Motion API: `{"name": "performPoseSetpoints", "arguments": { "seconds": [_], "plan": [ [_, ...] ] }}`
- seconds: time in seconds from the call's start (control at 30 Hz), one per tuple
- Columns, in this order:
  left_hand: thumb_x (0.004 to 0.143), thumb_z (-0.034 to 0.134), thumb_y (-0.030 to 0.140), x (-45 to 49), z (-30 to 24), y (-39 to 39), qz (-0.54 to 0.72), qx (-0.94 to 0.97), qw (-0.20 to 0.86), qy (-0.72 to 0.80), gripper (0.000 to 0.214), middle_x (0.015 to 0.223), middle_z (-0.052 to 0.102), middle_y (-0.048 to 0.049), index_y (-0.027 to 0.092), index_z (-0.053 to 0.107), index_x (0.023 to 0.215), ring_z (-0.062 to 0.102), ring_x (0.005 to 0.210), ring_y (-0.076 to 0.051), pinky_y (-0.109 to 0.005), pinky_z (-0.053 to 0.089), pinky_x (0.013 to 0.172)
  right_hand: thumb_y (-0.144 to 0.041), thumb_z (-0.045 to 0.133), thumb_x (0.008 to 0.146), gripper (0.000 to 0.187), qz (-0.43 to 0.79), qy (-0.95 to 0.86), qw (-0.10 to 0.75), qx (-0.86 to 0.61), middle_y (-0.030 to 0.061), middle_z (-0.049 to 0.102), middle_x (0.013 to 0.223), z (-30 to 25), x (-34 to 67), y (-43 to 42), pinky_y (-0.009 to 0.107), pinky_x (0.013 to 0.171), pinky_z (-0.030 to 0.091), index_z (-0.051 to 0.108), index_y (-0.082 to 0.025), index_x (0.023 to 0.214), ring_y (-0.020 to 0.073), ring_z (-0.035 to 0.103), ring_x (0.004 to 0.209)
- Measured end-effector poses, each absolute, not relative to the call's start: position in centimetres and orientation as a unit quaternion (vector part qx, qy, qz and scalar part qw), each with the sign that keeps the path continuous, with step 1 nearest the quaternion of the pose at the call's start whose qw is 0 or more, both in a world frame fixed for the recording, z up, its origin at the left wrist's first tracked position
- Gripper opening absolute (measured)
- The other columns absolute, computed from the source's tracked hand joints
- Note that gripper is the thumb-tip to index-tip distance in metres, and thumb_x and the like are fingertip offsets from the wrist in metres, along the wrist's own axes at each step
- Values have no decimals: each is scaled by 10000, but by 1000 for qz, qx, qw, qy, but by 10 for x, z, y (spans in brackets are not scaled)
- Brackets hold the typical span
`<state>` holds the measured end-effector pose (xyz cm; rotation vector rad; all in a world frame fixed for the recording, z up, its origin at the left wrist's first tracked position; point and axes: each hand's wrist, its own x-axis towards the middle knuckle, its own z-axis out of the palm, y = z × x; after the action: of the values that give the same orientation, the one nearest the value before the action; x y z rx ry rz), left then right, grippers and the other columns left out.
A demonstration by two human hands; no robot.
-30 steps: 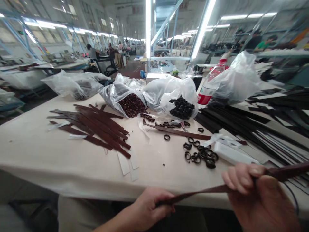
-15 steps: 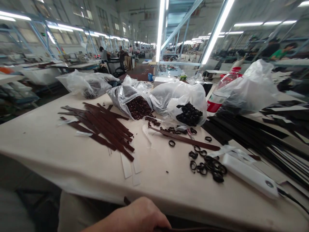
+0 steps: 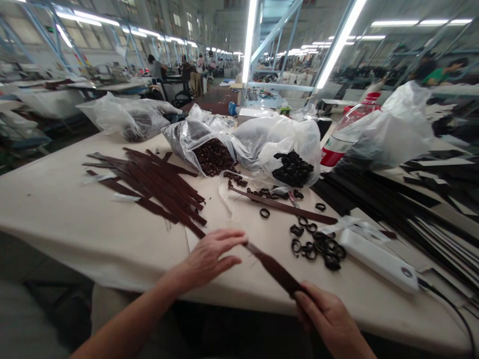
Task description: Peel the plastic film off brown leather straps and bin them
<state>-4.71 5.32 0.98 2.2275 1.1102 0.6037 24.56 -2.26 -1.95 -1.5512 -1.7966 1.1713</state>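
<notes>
A dark brown leather strap (image 3: 277, 271) slants over the table's front edge, its narrow end up and to the left. My right hand (image 3: 325, 309) is closed on its lower end, thumb on top. By the strap's narrow end is my left hand (image 3: 211, 254), fingers stretched out and thumb apart; whether the fingertips touch the strap I cannot tell. Beyond my left hand lies a heap of similar brown straps (image 3: 157, 187). One more brown strap (image 3: 284, 204) lies across the middle, near several dark loops (image 3: 318, 244).
A plastic bag of small brown pieces (image 3: 215, 157) and a bag of black pieces (image 3: 294, 168) stand at the back. On the right are a white corded device (image 3: 377, 259), long black strips (image 3: 374, 199) and a red-capped bottle (image 3: 335, 149). The cloth-covered table (image 3: 75, 199) ends close before me.
Both hands are now above the table's front edge, with the brown strap raised into view in my right hand. Earlier only one hand showed, low at the bottom edge. The view has tilted slightly.
</notes>
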Motion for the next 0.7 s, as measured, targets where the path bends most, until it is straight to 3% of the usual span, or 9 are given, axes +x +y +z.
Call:
{"name": "performPoseSetpoints", "arguments": {
  "seconds": [0.07,0.17,0.33,0.47,0.53,0.6,0.7],
  "plan": [
    [914,582,458,-49,2,75,180,844,221,454,561,1477,491,-165,184,515,1399,426,1373,-312,-486,305,1137,-556,503,948,398,453,-555,340,-609,-6,603,584,-22,259,-12,256,492,452,627,-205,808,158,576,501],
    [856,614,566,-37,-15,92,81,866,165,466,700,1475,478,-204,141,502,1399,359,1408,-379,-585,227,1149,-667,647,807,498,459,-443,437,-634,6,632,619,-35,265,0,246,466,464,651,-176,889,152,579,490],
    [832,602,636,-17,-28,76,83,914,185,351,617,1412,560,-100,264,568,1322,398,1389,-320,-522,206,1167,-658,705,763,508,465,-418,457,-632,5,640,616,-49,264,2,221,481,487,670,-166,882,129,580,482],
    [845,661,527,-34,-26,64,166,891,200,372,562,1347,623,-98,244,572,1322,468,1344,-284,-498,215,1169,-636,722,758,488,473,-404,461,-633,11,654,632,-52,269,-2,215,472,498,680,-171,899,135,590,495],
    [888,647,413,-56,-23,66,239,854,179,427,379,1215,702,-88,229,643,1220,593,1201,-249,-479,274,1142,-636,739,737,496,469,-396,461,-641,15,663,638,-53,272,-3,216,473,505,684,-173,909,142,596,503],
    [916,619,328,-84,-20,70,309,807,147,481,171,967,765,-42,228,718,1013,691,936,-195,-454,347,1091,-645,754,708,515,456,-396,459,-652,20,668,634,-52,273,-4,219,487,515,689,-175,907,148,600,510],
    [899,642,323,-128,-15,73,376,742,92,547,164,739,747,8,226,724,795,670,681,-156,-433,420,1026,-651,765,685,531,444,-395,446,-669,14,658,614,-48,271,-5,228,487,519,691,-187,932,158,598,514]
  ]
}}
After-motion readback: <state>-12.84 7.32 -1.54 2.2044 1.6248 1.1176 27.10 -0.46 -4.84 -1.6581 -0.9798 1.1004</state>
